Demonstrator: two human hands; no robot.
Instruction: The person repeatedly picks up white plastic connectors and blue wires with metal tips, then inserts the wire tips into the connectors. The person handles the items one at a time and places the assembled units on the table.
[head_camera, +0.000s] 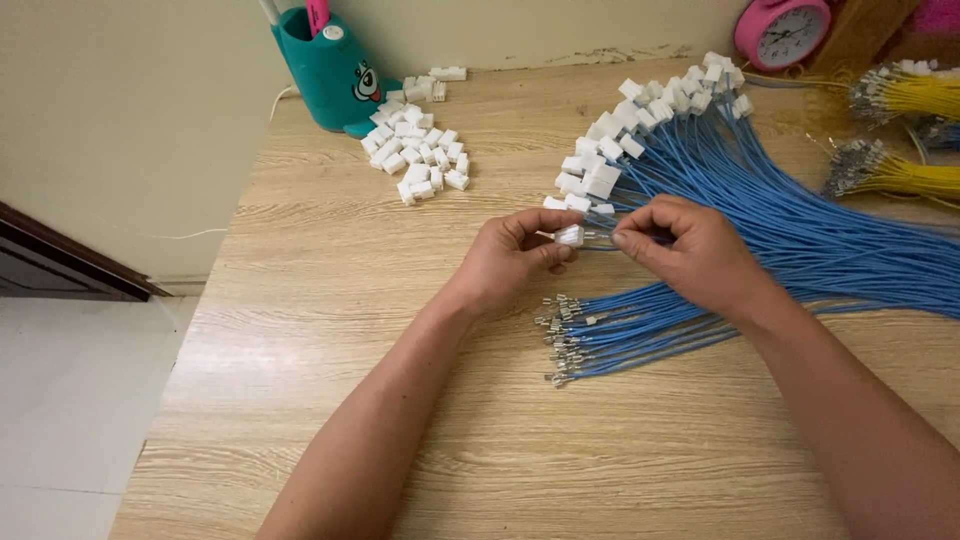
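On the wooden table (330, 300), middle: we hold the work between both hands.
Left hand (515, 258): our fingers pinch a small white connector (569, 236), held just above the tabletop.
Right hand (690, 255): fingertips closed on a blue wire (598, 238) at the connector's mouth; the wire's tip is hidden from us.
Bare-ended blue wires (640, 325): partly under our right wrist.
Finished wires with white connectors (640, 120): fanned behind.
Loose white housings (420, 150): well apart, left.
Yellow wires (915, 100): cut off at the right edge.
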